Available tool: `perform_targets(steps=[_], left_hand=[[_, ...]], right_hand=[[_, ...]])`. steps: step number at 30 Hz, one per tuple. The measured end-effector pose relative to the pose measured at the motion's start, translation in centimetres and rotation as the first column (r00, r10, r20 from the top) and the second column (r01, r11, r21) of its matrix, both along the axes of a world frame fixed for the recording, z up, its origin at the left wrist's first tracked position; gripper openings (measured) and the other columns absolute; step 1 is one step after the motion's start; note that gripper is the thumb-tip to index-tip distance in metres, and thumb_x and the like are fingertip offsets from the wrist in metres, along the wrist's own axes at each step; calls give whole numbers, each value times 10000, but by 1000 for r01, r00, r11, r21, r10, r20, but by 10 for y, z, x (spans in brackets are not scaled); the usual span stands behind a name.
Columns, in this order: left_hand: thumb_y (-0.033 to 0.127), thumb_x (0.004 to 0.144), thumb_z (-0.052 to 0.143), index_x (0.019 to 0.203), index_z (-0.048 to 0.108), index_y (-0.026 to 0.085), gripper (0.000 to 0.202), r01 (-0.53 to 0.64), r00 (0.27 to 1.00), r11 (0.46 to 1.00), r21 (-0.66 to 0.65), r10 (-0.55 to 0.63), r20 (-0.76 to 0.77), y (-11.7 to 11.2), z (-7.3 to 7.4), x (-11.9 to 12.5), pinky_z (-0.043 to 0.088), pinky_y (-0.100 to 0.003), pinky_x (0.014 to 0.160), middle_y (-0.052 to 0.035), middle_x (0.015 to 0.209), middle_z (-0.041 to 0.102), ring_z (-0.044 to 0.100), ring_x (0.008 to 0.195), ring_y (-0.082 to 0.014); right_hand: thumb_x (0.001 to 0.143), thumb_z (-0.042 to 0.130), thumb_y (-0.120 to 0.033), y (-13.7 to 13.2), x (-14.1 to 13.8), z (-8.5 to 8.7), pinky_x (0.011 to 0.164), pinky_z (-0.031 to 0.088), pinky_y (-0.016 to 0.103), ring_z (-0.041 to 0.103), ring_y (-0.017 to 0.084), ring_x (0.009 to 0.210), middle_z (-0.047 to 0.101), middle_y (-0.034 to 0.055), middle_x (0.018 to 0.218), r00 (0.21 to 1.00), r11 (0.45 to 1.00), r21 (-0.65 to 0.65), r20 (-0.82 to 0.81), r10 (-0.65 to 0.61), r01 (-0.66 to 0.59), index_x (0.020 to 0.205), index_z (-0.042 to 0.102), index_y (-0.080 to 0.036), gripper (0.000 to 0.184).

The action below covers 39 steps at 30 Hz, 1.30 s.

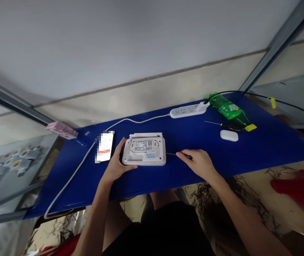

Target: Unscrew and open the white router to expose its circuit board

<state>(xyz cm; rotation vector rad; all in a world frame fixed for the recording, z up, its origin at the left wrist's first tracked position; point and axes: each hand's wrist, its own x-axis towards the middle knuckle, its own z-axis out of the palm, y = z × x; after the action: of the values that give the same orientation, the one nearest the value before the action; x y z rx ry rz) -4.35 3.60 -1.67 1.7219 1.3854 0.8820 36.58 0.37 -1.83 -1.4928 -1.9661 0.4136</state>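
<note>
A white router [143,151] lies with its vented, labelled underside up on the blue table, its antenna [146,135] folded along the far edge. My left hand [116,161] grips the router's left end, thumb along the near side and fingers at the far corner. In my right hand [197,161] is a thin screwdriver [171,154], its handle mostly hidden by the fingers. The metal shaft points left and reaches the router's right side; whether the tip is inside a gap or only touching, I cannot tell.
Left of the router lies a lit phone [105,146]. Behind are a white power strip [188,111] with its cable and a pink box [62,130]. At right lie a green bottle [230,110], a second screwdriver [232,126] and a white case [229,135]. Metal posts frame the table [88,185].
</note>
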Motion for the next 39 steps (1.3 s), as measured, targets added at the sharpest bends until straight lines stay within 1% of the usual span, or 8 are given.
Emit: perform_targets(steps=[3, 6, 12, 22, 25, 29, 34, 39], left_hand=[[608, 711, 1122, 1919, 252, 366, 1508, -1, 1000, 1000, -9, 1, 4, 0, 2, 1, 386, -642, 1486, -186, 1941, 455, 406, 1824, -465], [640, 690, 1122, 1918, 257, 386, 1523, -4, 1000, 1000, -19, 4, -4, 0, 5, 2, 398, -651, 1479, -174, 1937, 461, 412, 1820, -472], [630, 693, 1119, 1907, 298, 385, 1486, -9, 1000, 1000, -18, 9, -11, 0, 4, 0, 412, -646, 1472, -169, 1955, 446, 423, 1816, -470], [596, 683, 1131, 1903, 309, 384, 1486, -6, 1000, 999, -33, 6, 0, 0, 8, 2, 383, -649, 1487, -169, 1955, 449, 403, 1828, -466], [653, 671, 1125, 1903, 315, 398, 1496, -12, 1000, 1000, -25, 12, -9, 0, 8, 2, 397, -684, 1475, -163, 1946, 465, 424, 1813, -484], [640, 692, 1121, 1904, 321, 369, 1477, -10, 1000, 1000, -11, 10, -10, 0, 6, 2, 419, -645, 1468, -175, 1938, 476, 448, 1802, -473], [559, 677, 1140, 1893, 341, 368, 1467, -7, 1000, 1000, -5, 7, 15, 1, 3, 1, 403, -633, 1480, -176, 1941, 477, 420, 1820, -463], [546, 677, 1144, 1895, 333, 364, 1475, -4, 1000, 1000, -17, 4, 15, 1, 4, 1, 397, -641, 1482, -183, 1950, 459, 405, 1827, -466]], right_hand=[[1184, 631, -643, -1, 3, 0, 644, 523, 360, 753, 228, 653, 836, 33, 767, 999, 999, 53, -51, 1, 2, 929, 898, -303, 501], [1178, 685, -555, 2, 7, 3, 754, 602, 394, 764, 261, 783, 892, 61, 918, 998, 988, 153, -58, 9, 0, 1032, 917, -308, 370], [1159, 752, -450, 19, 6, 6, 810, 588, 416, 704, 285, 842, 832, 69, 861, 997, 962, 265, -6, -72, 71, 1085, 928, -292, 248], [1164, 754, -457, 34, -1, 12, 857, 587, 420, 727, 298, 958, 834, 75, 923, 989, 957, 289, 143, -39, -4, 1102, 928, -295, 246], [1153, 772, -450, 36, -2, 16, 845, 586, 412, 756, 301, 979, 837, 70, 908, 981, 966, 260, 186, -45, -5, 1079, 917, -306, 217], [1145, 777, -466, 41, 2, 22, 860, 606, 427, 799, 303, 958, 879, 73, 938, 977, 989, 145, 215, -5, -27, 1016, 897, -278, 258], [1167, 680, -339, 45, 14, 34, 904, 635, 411, 839, 291, 1030, 894, 56, 1037, 978, 984, -9, 114, 176, -176, 1085, 887, -282, 230], [1144, 700, -286, 43, 16, 36, 902, 648, 405, 835, 276, 1001, 868, 55, 1077, 983, 985, -27, 63, 172, -171, 1071, 841, -272, 159]])
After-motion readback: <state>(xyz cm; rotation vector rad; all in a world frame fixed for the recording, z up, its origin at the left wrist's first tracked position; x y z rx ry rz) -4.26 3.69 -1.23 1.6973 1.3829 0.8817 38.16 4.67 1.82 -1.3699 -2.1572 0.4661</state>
